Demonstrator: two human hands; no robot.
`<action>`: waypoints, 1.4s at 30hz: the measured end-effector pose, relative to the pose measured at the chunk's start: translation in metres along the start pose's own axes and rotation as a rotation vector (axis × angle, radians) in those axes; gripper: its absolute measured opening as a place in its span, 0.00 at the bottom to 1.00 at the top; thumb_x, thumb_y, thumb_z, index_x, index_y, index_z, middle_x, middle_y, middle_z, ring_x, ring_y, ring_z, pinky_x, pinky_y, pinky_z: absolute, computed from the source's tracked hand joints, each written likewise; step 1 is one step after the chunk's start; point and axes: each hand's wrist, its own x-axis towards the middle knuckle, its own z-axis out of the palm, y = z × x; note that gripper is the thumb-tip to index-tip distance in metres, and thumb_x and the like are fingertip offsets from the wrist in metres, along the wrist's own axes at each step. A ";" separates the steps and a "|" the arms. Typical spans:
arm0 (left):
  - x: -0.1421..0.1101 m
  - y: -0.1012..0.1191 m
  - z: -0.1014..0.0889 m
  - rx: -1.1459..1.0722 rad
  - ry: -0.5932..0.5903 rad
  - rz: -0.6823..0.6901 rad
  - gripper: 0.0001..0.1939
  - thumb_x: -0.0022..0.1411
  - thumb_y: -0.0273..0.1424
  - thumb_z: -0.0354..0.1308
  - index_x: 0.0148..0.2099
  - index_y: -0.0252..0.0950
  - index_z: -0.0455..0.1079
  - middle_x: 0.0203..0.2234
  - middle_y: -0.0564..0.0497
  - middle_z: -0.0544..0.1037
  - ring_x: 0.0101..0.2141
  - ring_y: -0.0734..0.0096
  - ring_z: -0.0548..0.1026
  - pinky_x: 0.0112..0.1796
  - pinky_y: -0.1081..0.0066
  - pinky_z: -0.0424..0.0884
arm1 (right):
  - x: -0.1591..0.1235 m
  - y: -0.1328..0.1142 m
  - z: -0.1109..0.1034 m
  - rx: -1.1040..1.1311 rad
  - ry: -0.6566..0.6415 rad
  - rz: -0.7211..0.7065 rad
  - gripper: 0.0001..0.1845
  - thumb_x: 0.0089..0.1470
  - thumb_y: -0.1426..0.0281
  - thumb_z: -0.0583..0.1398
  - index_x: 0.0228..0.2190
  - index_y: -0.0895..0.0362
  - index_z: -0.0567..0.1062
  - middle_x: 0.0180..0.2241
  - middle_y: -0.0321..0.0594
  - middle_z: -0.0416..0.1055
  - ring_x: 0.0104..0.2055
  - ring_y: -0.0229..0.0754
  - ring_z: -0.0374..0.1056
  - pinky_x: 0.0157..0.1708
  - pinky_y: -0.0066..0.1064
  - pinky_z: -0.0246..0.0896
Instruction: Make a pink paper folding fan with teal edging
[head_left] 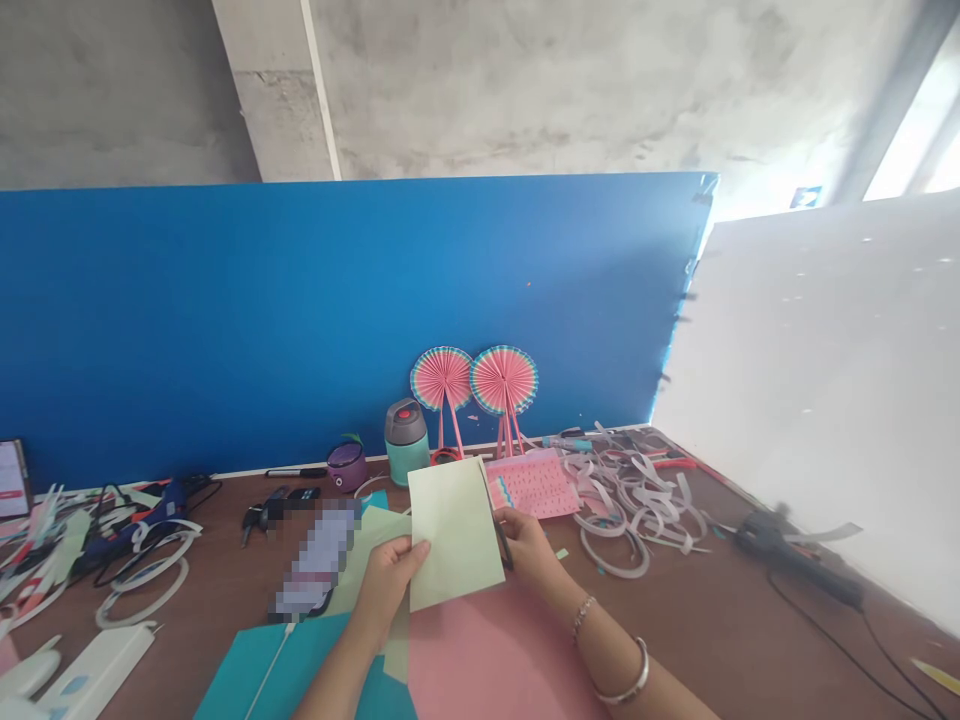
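My left hand (386,585) pinches the lower left edge of a pale green sheet of paper (452,530), holding it up above the table. My right hand (525,548) grips a pair of dark scissors (501,540) against the sheet's right edge. Under my hands lie a pink sheet (495,665), a teal sheet (300,670) and more pale green paper (375,530).
Two pink folded paper fans (472,385) stand against a blue partition (300,320). A teal flask (406,440), a purple round case (347,466), a patterned pink sheet (534,484), curled paper strips (637,495), a black glue gun (795,560) and cables lie on the brown table (712,620).
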 end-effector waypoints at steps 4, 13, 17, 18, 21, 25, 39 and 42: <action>0.000 0.001 0.001 -0.012 -0.002 -0.006 0.20 0.47 0.44 0.65 0.36 0.33 0.77 0.29 0.45 0.81 0.31 0.55 0.78 0.34 0.63 0.71 | -0.001 -0.004 0.001 -0.001 0.004 0.002 0.10 0.34 0.72 0.58 0.27 0.59 0.70 0.14 0.27 0.62 0.13 0.28 0.51 0.14 0.22 0.41; 0.001 -0.002 0.000 0.005 -0.030 -0.013 0.21 0.47 0.45 0.65 0.36 0.33 0.77 0.29 0.46 0.81 0.31 0.56 0.78 0.33 0.65 0.71 | 0.000 -0.003 0.000 -0.055 0.029 -0.010 0.11 0.37 0.68 0.60 0.27 0.59 0.70 0.14 0.27 0.62 0.13 0.29 0.51 0.14 0.23 0.43; 0.001 -0.002 0.001 0.007 -0.045 -0.022 0.21 0.47 0.45 0.65 0.36 0.33 0.78 0.28 0.46 0.81 0.30 0.56 0.78 0.32 0.66 0.70 | 0.001 0.000 -0.001 -0.037 0.026 -0.009 0.11 0.37 0.68 0.61 0.27 0.59 0.70 0.13 0.27 0.62 0.13 0.29 0.52 0.14 0.23 0.44; 0.000 -0.001 0.001 0.009 -0.044 -0.023 0.21 0.47 0.45 0.65 0.36 0.33 0.78 0.28 0.46 0.81 0.31 0.56 0.78 0.32 0.66 0.70 | 0.001 0.001 -0.001 -0.033 0.023 -0.010 0.11 0.37 0.68 0.60 0.27 0.59 0.70 0.13 0.27 0.62 0.13 0.29 0.52 0.15 0.23 0.44; -0.002 0.002 0.002 0.023 -0.025 -0.013 0.20 0.47 0.45 0.65 0.36 0.33 0.78 0.29 0.46 0.81 0.31 0.56 0.78 0.33 0.65 0.71 | 0.001 0.001 -0.002 -0.036 0.022 -0.010 0.10 0.38 0.70 0.60 0.28 0.59 0.70 0.14 0.28 0.63 0.15 0.30 0.54 0.16 0.23 0.46; -0.003 0.003 0.003 0.028 -0.012 0.002 0.20 0.48 0.45 0.64 0.36 0.32 0.78 0.29 0.46 0.81 0.31 0.55 0.78 0.33 0.65 0.71 | -0.001 -0.001 -0.003 -0.024 0.011 -0.011 0.10 0.37 0.71 0.59 0.29 0.59 0.71 0.14 0.28 0.63 0.16 0.32 0.58 0.17 0.23 0.48; 0.001 -0.002 0.001 0.053 -0.024 -0.011 0.21 0.46 0.46 0.65 0.35 0.33 0.78 0.28 0.46 0.81 0.30 0.56 0.77 0.32 0.65 0.71 | 0.000 -0.002 -0.003 -0.029 0.045 0.014 0.11 0.36 0.71 0.59 0.28 0.58 0.71 0.14 0.28 0.63 0.15 0.29 0.51 0.16 0.22 0.43; 0.002 -0.003 0.000 0.047 -0.025 -0.014 0.22 0.46 0.46 0.65 0.36 0.32 0.78 0.28 0.46 0.81 0.31 0.55 0.77 0.33 0.64 0.71 | 0.000 -0.001 -0.003 -0.011 0.030 0.008 0.11 0.36 0.72 0.59 0.28 0.59 0.71 0.16 0.29 0.65 0.15 0.30 0.53 0.16 0.23 0.45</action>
